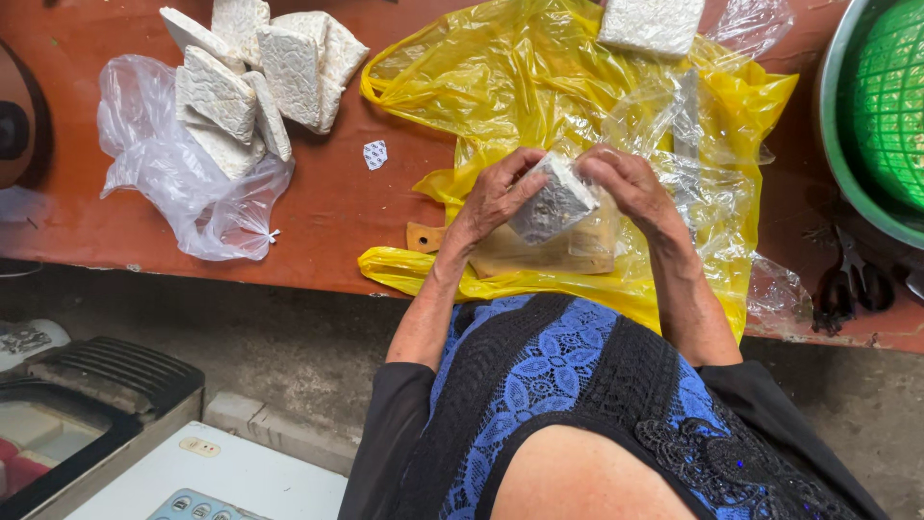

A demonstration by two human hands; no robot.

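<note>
My left hand [494, 195] and my right hand [628, 183] both hold a whitish rectangular block in clear plastic wrap [554, 203], lifted just above a small wooden cutting board [500, 252]. The fingers of my right hand pinch the wrap at the block's upper right corner. The board lies on a crumpled yellow plastic bag [500, 77] spread over the reddish-brown table [337, 207]. Another wrapped block [653, 23] rests at the far edge of the yellow bag.
A pile of several unwrapped whitish blocks [260, 72] sits on a clear plastic bag [183, 183] at the left. A green strainer in a metal bowl [881, 106] stands at the right, dark scissors [847, 284] below it. A white appliance [207, 477] is lower left.
</note>
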